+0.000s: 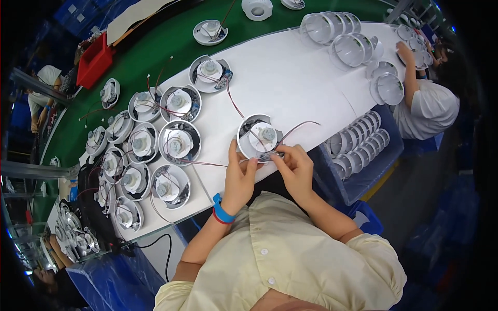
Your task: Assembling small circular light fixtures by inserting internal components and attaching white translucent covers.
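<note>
In front of me, a round white housing [241, 136] lies open side up at the table's near edge. Inside it sits a white disc with a grey motor-like hub [266, 135], with dark electronics and wires around it. My left hand [239, 181], a blue band at its wrist, is closed on the housing's near left rim. The fingers of my right hand [296, 173] pinch thin wires at the near right rim, where the fingertips partly hide a small part. One dark red wire [301, 124] curves out to the right.
Several similar housings [176, 141] crowd the white table [270, 67] at the left. Clear round covers [348, 50] stand at the far right; a blue bin [358, 189] below holds white rings. Beyond runs a green belt [155, 59] with a red bin [94, 61]. A co-worker [428, 106] sits right.
</note>
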A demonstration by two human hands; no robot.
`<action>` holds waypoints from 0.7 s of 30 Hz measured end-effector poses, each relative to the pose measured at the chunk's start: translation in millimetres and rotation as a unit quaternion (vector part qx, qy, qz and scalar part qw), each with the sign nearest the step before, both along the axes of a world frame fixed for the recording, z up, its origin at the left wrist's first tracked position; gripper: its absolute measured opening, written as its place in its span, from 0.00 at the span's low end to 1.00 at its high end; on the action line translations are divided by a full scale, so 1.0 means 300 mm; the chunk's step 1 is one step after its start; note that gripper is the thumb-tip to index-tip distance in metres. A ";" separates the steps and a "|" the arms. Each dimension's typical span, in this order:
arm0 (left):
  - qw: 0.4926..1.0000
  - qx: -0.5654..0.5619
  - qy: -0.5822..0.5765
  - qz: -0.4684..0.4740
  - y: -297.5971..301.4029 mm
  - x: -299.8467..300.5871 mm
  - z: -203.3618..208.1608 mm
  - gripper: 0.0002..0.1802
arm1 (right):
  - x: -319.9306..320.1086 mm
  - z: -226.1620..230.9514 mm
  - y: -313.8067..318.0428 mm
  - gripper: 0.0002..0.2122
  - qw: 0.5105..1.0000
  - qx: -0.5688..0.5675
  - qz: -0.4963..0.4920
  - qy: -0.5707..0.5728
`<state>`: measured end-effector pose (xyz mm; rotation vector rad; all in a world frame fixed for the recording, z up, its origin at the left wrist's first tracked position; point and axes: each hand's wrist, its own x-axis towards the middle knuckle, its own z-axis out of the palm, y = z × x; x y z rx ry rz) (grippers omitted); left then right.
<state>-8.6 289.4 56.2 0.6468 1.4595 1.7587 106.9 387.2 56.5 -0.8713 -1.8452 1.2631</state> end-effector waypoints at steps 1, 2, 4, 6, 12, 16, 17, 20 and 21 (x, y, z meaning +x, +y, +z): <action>1.000 -0.001 -0.001 0.002 0.001 -0.006 0.002 0.36 | -0.015 -0.002 0.015 0.03 0.998 0.061 0.012 -0.009; 1.000 0.004 -0.003 -0.005 0.004 -0.017 0.004 0.36 | -0.024 0.010 0.029 0.03 0.998 0.060 0.013 -0.011; 1.000 0.009 -0.006 -0.010 0.007 -0.036 0.009 0.36 | -0.032 0.042 0.057 0.04 0.990 0.116 0.057 -0.050; 0.999 0.015 -0.032 -0.019 0.009 -0.053 0.013 0.35 | -0.042 0.029 0.091 0.04 0.988 0.133 0.056 -0.058; 0.999 0.005 -0.031 -0.026 0.015 -0.079 0.021 0.32 | -0.043 -0.010 0.142 0.06 0.940 0.299 0.167 -0.012; 0.999 0.005 -0.036 -0.023 0.017 -0.075 0.021 0.32 | -0.052 0.015 0.128 0.07 0.941 0.297 0.158 -0.033; 0.999 0.009 -0.041 -0.012 0.018 -0.072 0.018 0.32 | -0.062 0.044 0.113 0.06 0.931 0.331 0.139 -0.060; 1.000 0.008 -0.028 -0.007 0.014 -0.073 -0.005 0.31 | -0.071 0.068 0.075 0.06 0.915 0.368 0.126 -0.108; 1.000 0.002 -0.010 -0.011 0.012 -0.076 -0.010 0.31 | -0.073 0.070 0.065 0.06 0.910 0.371 0.133 -0.127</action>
